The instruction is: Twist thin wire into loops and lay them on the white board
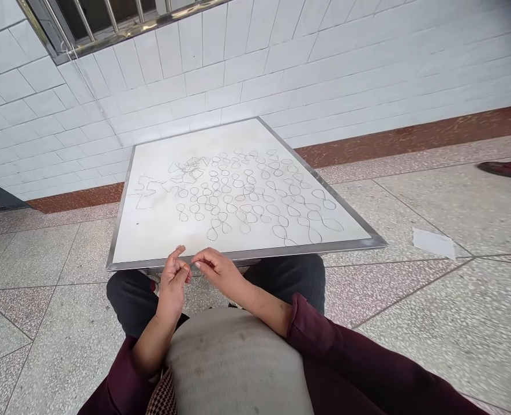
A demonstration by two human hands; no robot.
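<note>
Just off the front edge of a white board [151, 242] with a grey metal rim, my left hand [174, 279] and my right hand [221, 271] meet, fingertips almost touching. Both pinch with thumb and forefinger. Whatever is between them is too thin to make out for sure. On the board lie many thin dark figure-eight loops [281, 216], wire-like, spread over the middle and right. A tangle of thin strands [191, 166] sits farther back on the left. Several bent, open strands [145, 187] rest near the board's left side.
A white tiled wall [247, 75] with a dark red skirting [411, 129] stands behind the board. Up on the left is a barred window [108, 17]. My knees are under the board's front edge. A pale paper piece [434, 242] and someone's shoe [508, 169] are on the floor at right.
</note>
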